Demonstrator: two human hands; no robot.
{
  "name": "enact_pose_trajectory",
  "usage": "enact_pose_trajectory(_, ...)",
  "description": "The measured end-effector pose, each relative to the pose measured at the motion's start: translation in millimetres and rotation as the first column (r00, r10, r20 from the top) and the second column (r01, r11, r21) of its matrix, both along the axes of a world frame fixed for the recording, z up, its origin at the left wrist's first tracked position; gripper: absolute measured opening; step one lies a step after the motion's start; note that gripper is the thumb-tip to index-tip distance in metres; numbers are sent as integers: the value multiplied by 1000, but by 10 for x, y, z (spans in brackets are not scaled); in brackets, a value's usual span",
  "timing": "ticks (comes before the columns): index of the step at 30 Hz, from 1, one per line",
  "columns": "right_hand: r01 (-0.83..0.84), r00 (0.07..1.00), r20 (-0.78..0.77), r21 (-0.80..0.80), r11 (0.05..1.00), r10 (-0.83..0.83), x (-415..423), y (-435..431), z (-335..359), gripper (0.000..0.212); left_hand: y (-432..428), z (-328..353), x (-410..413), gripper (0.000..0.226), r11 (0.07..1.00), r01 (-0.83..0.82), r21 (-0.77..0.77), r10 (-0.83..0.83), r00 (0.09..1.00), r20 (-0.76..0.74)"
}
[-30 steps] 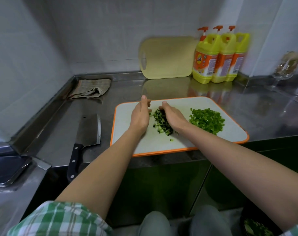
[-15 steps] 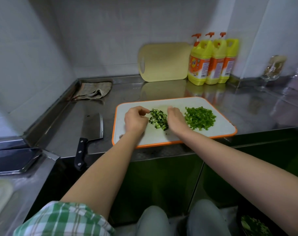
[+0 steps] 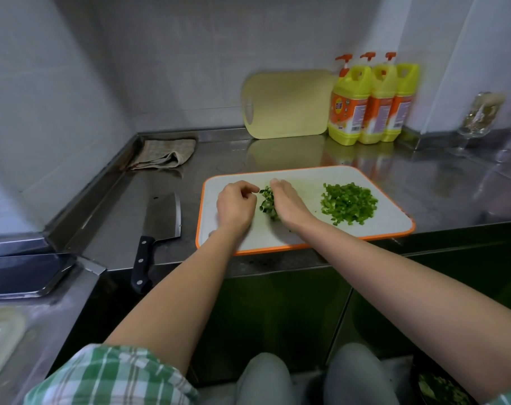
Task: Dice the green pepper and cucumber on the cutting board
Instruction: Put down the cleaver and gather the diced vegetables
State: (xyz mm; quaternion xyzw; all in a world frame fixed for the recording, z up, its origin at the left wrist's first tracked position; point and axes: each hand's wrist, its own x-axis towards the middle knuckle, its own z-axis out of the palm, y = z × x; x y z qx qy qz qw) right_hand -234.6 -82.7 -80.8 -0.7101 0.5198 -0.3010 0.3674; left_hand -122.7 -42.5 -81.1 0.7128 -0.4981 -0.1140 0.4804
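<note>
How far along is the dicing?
Done: green pepper sits diced in a pile on the cutting board; the cleaver lies on the counter. In hand: left hand and right hand flank the diced cucumber pile. Left: no uncut vegetable shows, so probably only tidying.

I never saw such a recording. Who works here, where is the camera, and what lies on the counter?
No machine: a person works with bare hands; the one camera sits on the person's head, looking down. The left hand, fingers curled, and the right hand, fingers straighter, flank a small heap of diced cucumber on the orange-rimmed cutting board. Whether the left hand pinches a piece, I cannot tell. Further right on the board lies diced green pepper. The cleaver lies on the steel counter, left of the board, in nobody's hand. At the wall: a cloth, a yellow board, three yellow bottles.
</note>
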Motion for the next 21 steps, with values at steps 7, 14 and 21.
enact_pose_trajectory(7,-159,899,-433,-475,865,-73,-540,-143,56,37,-72,53,-181,23,991,83,-100,-61,977,205)
enact_pose_trajectory(14,-353,618,-763,-485,800,-190,-1049,-246,-78,35,-142,-8,-547,15,961,277,-24,-228,832,506)
enact_pose_trajectory(21,-389,702,-699,-539,747,-138,-1016,-245,-47,35,-139,-66,-590,18,947,317,62,-266,658,704)
